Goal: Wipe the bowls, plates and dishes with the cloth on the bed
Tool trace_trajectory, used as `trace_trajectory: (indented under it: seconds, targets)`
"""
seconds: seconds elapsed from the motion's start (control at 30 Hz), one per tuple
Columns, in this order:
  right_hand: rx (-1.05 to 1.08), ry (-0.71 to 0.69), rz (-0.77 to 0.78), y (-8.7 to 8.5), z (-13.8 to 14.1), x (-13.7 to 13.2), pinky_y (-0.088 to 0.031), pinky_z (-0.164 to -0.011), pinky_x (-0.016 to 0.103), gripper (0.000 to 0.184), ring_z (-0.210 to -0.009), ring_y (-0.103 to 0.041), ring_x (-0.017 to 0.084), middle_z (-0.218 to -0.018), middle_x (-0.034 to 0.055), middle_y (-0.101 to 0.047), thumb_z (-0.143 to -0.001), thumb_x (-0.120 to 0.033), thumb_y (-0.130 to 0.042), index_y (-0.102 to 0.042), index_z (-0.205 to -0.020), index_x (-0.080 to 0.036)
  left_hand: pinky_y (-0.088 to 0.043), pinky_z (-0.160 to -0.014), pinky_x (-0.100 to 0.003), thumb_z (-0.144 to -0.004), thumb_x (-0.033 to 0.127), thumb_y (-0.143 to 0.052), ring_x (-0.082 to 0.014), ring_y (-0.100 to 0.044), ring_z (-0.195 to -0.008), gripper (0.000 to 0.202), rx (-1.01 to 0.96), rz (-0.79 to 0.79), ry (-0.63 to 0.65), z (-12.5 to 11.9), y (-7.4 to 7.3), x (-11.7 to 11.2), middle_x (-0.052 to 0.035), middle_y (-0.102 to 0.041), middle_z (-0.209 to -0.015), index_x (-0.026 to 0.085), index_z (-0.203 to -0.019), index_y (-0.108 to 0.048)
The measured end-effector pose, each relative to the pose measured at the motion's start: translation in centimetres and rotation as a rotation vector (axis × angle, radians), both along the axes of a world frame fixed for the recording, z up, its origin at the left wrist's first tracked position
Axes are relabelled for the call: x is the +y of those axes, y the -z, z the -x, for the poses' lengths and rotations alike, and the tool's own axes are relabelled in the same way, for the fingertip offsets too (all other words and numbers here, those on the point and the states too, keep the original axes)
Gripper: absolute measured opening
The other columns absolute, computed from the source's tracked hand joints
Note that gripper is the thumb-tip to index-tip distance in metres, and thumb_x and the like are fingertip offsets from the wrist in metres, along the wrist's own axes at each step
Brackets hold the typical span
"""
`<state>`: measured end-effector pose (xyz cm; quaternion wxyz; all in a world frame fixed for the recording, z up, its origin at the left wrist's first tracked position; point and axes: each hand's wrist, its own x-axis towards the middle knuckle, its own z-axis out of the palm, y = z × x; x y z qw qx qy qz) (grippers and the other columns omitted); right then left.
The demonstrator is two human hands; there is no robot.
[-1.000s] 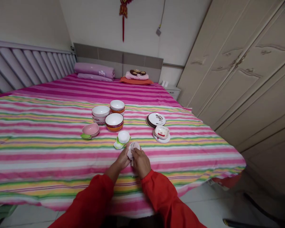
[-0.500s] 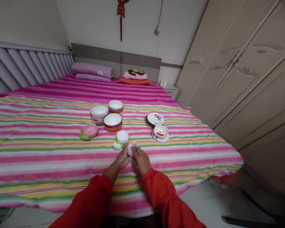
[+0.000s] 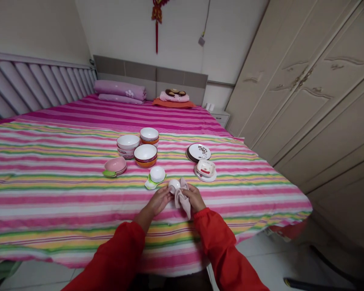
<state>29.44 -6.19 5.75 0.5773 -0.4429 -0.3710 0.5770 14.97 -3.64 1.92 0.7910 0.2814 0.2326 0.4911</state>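
My left hand (image 3: 159, 200) is closed around a small white dish (image 3: 174, 185), held just above the striped bedspread (image 3: 63, 190). My right hand (image 3: 194, 198) grips a pale pinkish cloth (image 3: 182, 199) that hangs down and touches the dish's right side. Both sleeves are red. Just beyond my hands sits a stack of small white dishes (image 3: 157, 174) on a green leaf-shaped saucer (image 3: 149, 185).
Farther back stand several bowls: a white-and-orange bowl (image 3: 145, 155), a pink-patterned stack (image 3: 128, 145), another orange stack (image 3: 149, 135). A pink dish (image 3: 115, 166) lies left. Patterned plates (image 3: 199, 152) and a small square dish (image 3: 206, 168) lie right. A wardrobe (image 3: 315, 93) fills the right side.
My hands have parted slightly: the right hand moved right with the cloth, which now hangs loose, and the white dish shows in my left hand.
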Motion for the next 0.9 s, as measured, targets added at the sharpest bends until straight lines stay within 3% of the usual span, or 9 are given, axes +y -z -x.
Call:
trace_trajectory:
  seconds: [0.13,0.23,0.3,0.47,0.57,0.73,0.9]
  targets:
    - [0.020,0.093,0.006,0.3,-1.0,0.5,-0.043,-0.054,0.024,0.022,-0.053,-0.054,0.013,-0.059,-0.0027,-0.061,-0.054,-0.027,-0.070,-0.063,-0.072,-0.016,-0.046,-0.087,-0.031,-0.066,0.013,-0.076,-0.0161,-0.065,-0.084,0.029,0.000,-0.001,-0.024,0.1,0.2,0.0,-0.0062,-0.071,-0.089,0.013,-0.094,-0.067]
    - [0.004,0.227,-0.041,0.6,-1.5,0.9,-0.046,-0.063,0.027,0.026,-0.065,-0.059,0.015,-0.074,-0.0003,-0.066,-0.062,-0.030,-0.065,-0.062,-0.084,-0.018,-0.045,-0.092,-0.033,-0.065,0.013,-0.077,-0.0173,-0.065,-0.089,0.030,0.007,-0.001,-0.054,0.0,0.3,0.1,-0.0070,-0.072,-0.092,0.013,-0.093,-0.067]
    - [-0.142,0.284,-0.130,0.7,-1.4,1.0,-0.048,-0.070,0.029,0.028,-0.075,-0.060,0.017,-0.084,0.0024,-0.066,-0.068,-0.031,-0.061,-0.062,-0.093,-0.018,-0.045,-0.091,-0.035,-0.065,0.014,-0.078,-0.0188,-0.065,-0.090,0.031,0.024,-0.003,-0.057,-0.2,0.3,0.1,-0.0083,-0.072,-0.093,0.013,-0.093,-0.068]
    - [-0.863,0.185,-0.436,0.4,0.4,0.4,-0.042,-0.090,0.037,0.034,-0.100,-0.054,0.023,-0.106,0.0099,-0.064,-0.079,-0.025,-0.052,-0.064,-0.110,-0.016,-0.049,-0.081,-0.035,-0.067,0.019,-0.076,-0.0223,-0.066,-0.086,0.023,0.047,0.003,-0.048,-0.5,0.2,0.0,-0.0096,-0.072,-0.082,0.012,-0.087,-0.069]
    - [-1.141,0.110,-0.510,-0.4,1.9,-0.4,-0.038,-0.093,0.037,0.040,-0.105,-0.050,0.023,-0.119,0.0107,-0.059,-0.084,-0.016,-0.045,-0.060,-0.121,-0.017,-0.047,-0.086,-0.035,-0.067,0.017,-0.076,-0.0235,-0.064,-0.096,0.021,0.029,-0.001,-0.055,-0.5,0.3,0.0,-0.0093,-0.072,-0.086,0.013,-0.086,-0.068]
    - [-1.311,-0.033,-0.612,-1.3,2.7,-0.7,-0.038,-0.086,0.032,0.039,-0.094,-0.047,0.020,-0.125,0.0053,-0.057,-0.084,-0.010,-0.045,-0.062,-0.117,-0.022,-0.044,-0.093,-0.034,-0.061,0.007,-0.075,-0.0218,-0.062,-0.102,0.029,-0.004,0.003,-0.062,-0.3,0.7,0.2,-0.0050,-0.072,-0.090,0.016,-0.087,-0.067]
    - [-1.263,0.039,-0.530,0.0,0.9,1.5,-0.039,-0.087,0.034,0.038,-0.094,-0.050,0.022,-0.112,0.0089,-0.063,-0.082,-0.009,-0.045,-0.065,-0.113,-0.018,-0.046,-0.091,-0.036,-0.072,0.013,-0.070,-0.0208,-0.065,-0.096,0.018,-0.013,0.033,0.000,0.0,0.8,0.2,-0.0078,-0.071,-0.088,0.014,-0.089,-0.066]
